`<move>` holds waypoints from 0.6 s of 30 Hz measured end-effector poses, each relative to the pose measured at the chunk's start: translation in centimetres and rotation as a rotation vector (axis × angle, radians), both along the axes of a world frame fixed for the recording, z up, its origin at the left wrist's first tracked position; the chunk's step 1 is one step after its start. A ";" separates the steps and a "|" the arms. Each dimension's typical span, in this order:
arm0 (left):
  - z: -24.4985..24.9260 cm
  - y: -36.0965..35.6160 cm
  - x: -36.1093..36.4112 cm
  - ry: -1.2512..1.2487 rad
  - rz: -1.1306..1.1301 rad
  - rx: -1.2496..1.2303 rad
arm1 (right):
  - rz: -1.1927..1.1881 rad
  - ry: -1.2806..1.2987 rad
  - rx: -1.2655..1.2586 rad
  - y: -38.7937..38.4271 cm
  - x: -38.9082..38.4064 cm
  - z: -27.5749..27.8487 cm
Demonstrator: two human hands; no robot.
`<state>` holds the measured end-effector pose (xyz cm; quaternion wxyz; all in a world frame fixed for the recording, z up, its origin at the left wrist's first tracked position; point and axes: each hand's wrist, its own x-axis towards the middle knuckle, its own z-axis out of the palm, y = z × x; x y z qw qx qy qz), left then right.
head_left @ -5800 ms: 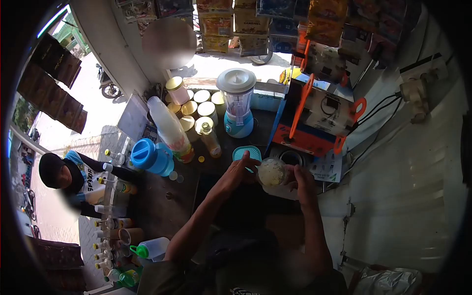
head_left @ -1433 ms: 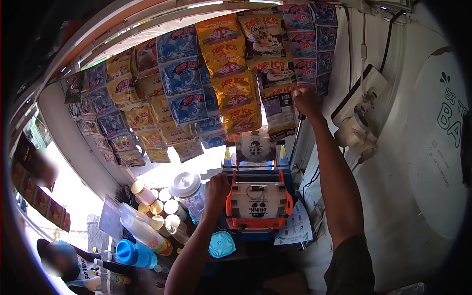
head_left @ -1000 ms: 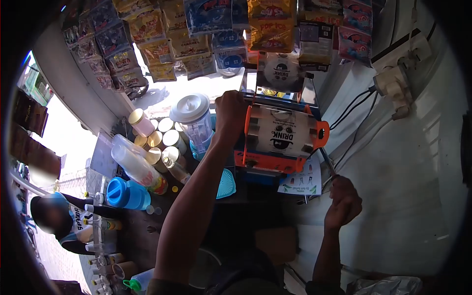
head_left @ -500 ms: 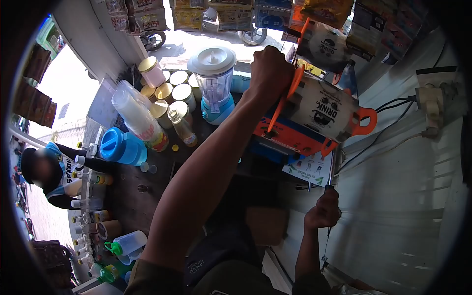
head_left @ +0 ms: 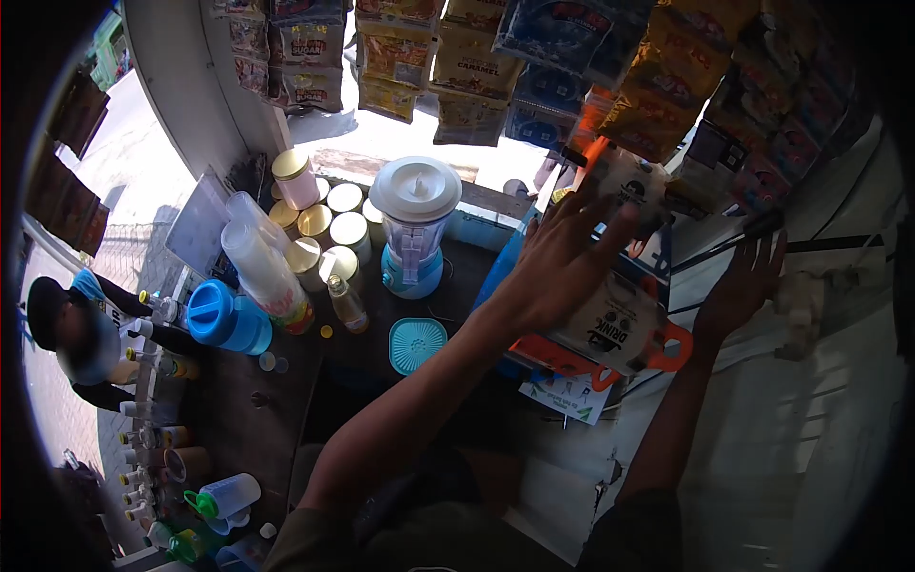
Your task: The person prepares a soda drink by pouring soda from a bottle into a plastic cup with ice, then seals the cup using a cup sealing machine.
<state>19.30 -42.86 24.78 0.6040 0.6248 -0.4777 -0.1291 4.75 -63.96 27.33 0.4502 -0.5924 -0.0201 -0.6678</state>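
"Over the orange sealing machine (head_left: 551,355), how is the left hand (head_left: 562,262) placed?"

"Spread, its fingers apart and the back of it toward the camera. The machine lies beyond it, partly hidden, its printed film roll (head_left: 610,329) showing on the wrist side."

"Do those fingers touch it?"

"I cannot tell; the hand itself covers that spot."

"And the right hand (head_left: 739,291)?"

"At the machine's right, fingers extended and slightly parted, pointing away from the body. A bar's black grip (head_left: 764,225) is right by the fingertips, but they aren't wrapped round it. Whether they touch, I cannot tell."

"Anything on the left?"

"A turquoise lid (head_left: 417,346), near the machine, and a blender (head_left: 416,229) farther off."
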 end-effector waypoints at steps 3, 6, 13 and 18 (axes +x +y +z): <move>0.6 2.2 -0.1 -0.344 -0.247 0.338 | -0.485 0.338 0.005 2.4 -2.1 -4.9; 0.7 4.2 -1.7 -0.464 -0.016 0.271 | -0.876 0.464 0.325 11.4 -4.8 -16.4; -2.8 6.6 -2.8 -0.631 0.019 0.366 | 0.552 0.266 1.579 18.4 -1.3 -31.8; -6.4 7.4 -3.0 -0.722 0.109 0.264 | 0.514 0.300 1.611 19.4 -2.1 -33.3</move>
